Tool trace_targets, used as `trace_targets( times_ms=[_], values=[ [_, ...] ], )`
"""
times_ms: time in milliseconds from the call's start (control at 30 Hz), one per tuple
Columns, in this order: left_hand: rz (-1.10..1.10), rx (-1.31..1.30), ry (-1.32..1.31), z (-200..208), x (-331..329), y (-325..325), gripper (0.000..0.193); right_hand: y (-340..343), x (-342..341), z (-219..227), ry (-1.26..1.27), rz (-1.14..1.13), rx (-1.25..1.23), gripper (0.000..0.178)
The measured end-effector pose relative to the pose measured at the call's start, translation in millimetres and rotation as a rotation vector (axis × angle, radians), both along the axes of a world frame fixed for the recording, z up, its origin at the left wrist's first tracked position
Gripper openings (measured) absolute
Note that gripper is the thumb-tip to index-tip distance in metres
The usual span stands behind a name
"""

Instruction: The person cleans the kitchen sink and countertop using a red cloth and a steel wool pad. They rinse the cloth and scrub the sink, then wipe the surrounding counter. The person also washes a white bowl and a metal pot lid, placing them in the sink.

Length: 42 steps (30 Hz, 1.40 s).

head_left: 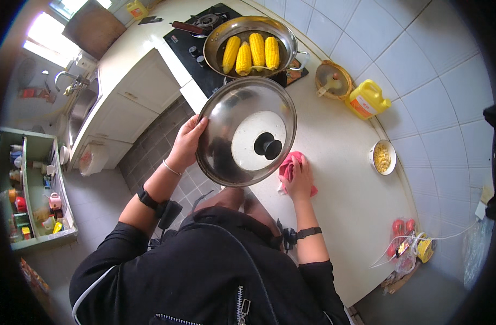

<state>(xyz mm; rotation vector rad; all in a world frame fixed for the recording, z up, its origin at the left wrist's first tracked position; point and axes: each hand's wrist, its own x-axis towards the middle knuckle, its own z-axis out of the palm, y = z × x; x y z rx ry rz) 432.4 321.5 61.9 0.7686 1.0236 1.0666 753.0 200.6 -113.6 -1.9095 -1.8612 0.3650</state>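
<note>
Lid (221, 130) partly hiding left hand (187, 141), right hand (299, 183) overlapping red cloth (285, 171)

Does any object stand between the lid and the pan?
Nothing visible does. In this view, the lid in the left hand reaches the near rim of the pan; whether they touch is unclear.

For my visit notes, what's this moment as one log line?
left hand: holds lid by rim | right hand: on red cloth, counter | pan: four corn cobs, uncovered
</note>
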Motion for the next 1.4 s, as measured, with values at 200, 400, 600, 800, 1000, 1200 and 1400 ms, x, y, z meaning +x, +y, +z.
trace_targets(
  times_ms=[200,400,600,800,1000,1200,1400],
  values=[
    [-0.035,-0.020,-0.017,-4,0,-2,0.020,15,35,8,0.509,-0.458,-0.140,0.039],
    [-0.243,0.115,0.319,-6,57,0,0.019,33,26,115,1.016,-0.308,0.308,0.041],
    [-0.501,0.763,0.706,-1,95,-5,0.025,48,-60,181,0.132,0.265,0.582,0.064],
    [-0.316,0.329,0.565,-2,118,-18,0.021,79,-28,159,0.241,0.092,0.534,0.047],
    [-0.294,0.378,0.625,5,122,-23,0.024,107,19,138,0.569,-0.450,0.388,0.038],
    [-0.212,0.776,0.556,-11,123,-8,0.019,63,-47,171,0.300,0.191,0.641,0.036],
    [-0.325,0.516,0.678,-1,119,-16,0.022,99,35,144,0.916,-0.522,0.242,0.040]
  ],
)
